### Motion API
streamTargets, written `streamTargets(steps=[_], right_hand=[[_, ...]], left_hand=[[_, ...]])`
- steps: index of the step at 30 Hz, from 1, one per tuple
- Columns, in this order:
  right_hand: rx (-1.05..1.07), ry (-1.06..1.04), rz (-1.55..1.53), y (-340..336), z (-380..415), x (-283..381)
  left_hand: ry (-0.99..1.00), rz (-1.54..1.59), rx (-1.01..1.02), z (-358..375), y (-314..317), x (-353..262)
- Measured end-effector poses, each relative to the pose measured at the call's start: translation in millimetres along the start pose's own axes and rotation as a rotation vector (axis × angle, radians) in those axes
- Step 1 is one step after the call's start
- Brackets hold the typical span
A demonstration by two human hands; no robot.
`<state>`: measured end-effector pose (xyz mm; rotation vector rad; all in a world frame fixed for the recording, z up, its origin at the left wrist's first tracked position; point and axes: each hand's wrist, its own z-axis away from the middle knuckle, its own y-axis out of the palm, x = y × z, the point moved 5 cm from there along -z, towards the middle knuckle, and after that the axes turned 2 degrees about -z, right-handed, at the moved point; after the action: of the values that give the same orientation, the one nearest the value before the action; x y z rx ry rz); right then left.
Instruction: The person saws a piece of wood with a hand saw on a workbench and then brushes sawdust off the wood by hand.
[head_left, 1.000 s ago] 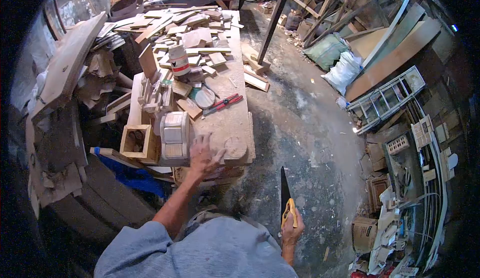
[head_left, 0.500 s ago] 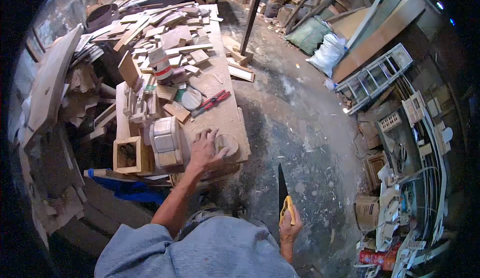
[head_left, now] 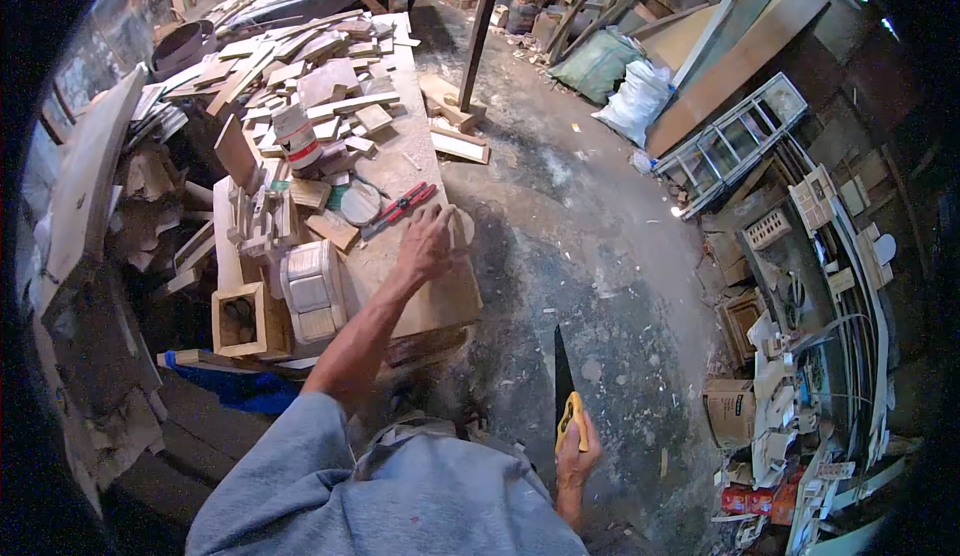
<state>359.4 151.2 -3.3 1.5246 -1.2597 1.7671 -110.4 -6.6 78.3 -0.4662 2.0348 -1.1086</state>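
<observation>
My left hand [head_left: 428, 243] reaches over the workbench, its fingers bent against the near side of a pale round wooden disc [head_left: 461, 228] at the bench's right edge. The hand partly covers the disc, so the grip shows only in part. A red-handled tool [head_left: 409, 202] lies just beyond the fingers. In my right hand [head_left: 578, 453] is a handsaw [head_left: 570, 411] with a yellow handle, held over the floor to the right of the bench. Its dark blade points away from me. To the left of my left forearm stand a rounded wooden block piece [head_left: 312, 291] and an open-fronted wooden box [head_left: 247, 322].
Wood offcuts [head_left: 330, 81] pile up on the bench's far part, near a white container with a red band [head_left: 297, 138]. A dark post [head_left: 480, 41] rises beyond the bench. A ladder-like frame [head_left: 735, 141], sacks [head_left: 637, 101] and a cardboard box [head_left: 728, 411] line the right side.
My left hand has moved forward along the bench, and the round disc has moved with it to the right edge. My right hand keeps the handsaw in nearly the same place.
</observation>
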Motion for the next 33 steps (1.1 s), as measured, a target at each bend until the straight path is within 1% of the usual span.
streamTargets(steps=[1, 4, 7, 8, 10, 13, 16, 17, 19, 22, 24, 26, 27, 30, 31, 33], right_hand=[[-0.01, -0.006, -0.025, -2.2, -2.3, -5.1], [-0.023, -0.025, -0.026, -9.1, -3.1, -20.0], [-0.006, -0.002, 0.005, -10.4, -1.9, -21.3], [-0.006, 0.014, 0.001, -9.2, -0.7, -20.2], [0.012, -0.03, 0.016, -7.7, -6.2, -17.6], [0.054, -0.019, 0.051, -3.1, -13.3, 1.5], [0.085, 0.001, 0.035, 9.0, -22.7, 35.1], [0.096, 0.023, 0.021, 12.7, -25.3, 38.4], [0.117, 0.068, -0.004, 18.2, -28.0, 42.8], [0.109, -0.064, 0.077, 26.2, -31.7, 62.5], [0.102, -0.176, 0.096, 31.5, -33.2, 59.5], [0.127, -0.177, 0.101, 32.5, -34.8, 54.1], [0.154, -0.119, 0.096, 32.7, -33.7, 53.8], [0.142, -0.088, 0.079, 34.4, -24.4, 62.2], [0.134, -0.086, 0.07, 34.9, -20.9, 55.9], [0.113, -0.148, 0.013, 38.8, -16.4, 66.5]], left_hand=[[0.002, 0.084, 0.044, 1.6, -7.9, -5.7], [0.181, 0.023, 0.349, 41.4, 3.6, 0.7], [0.27, 0.002, 0.398, 82.0, 4.9, -3.7], [0.239, -0.006, 0.385, 86.9, 1.1, -1.4], [0.188, -0.016, 0.35, 87.2, -16.3, -9.4], [0.096, 0.142, 0.135, 91.0, -7.6, 18.1], [-0.259, 0.202, 0.063, 109.9, -5.2, 35.1], [-0.256, 0.171, -0.081, 118.7, -7.6, 25.9], [-0.254, 0.097, -0.071, 120.5, -14.7, -4.2], [-0.201, -0.003, -0.077, 117.0, -14.7, -37.6], [-0.166, -0.053, -0.058, 111.5, -14.2, -49.1], [-0.166, 0.003, -0.023, 107.0, -6.5, -41.5], [-0.165, 0.032, -0.004, 103.2, -7.3, -39.7], [-0.043, 0.118, 0.125, 98.9, -18.3, -32.3], [-0.034, 0.122, 0.155, 97.9, -17.6, -26.4], [-0.016, 0.131, 0.213, 95.8, -15.9, -19.1]])
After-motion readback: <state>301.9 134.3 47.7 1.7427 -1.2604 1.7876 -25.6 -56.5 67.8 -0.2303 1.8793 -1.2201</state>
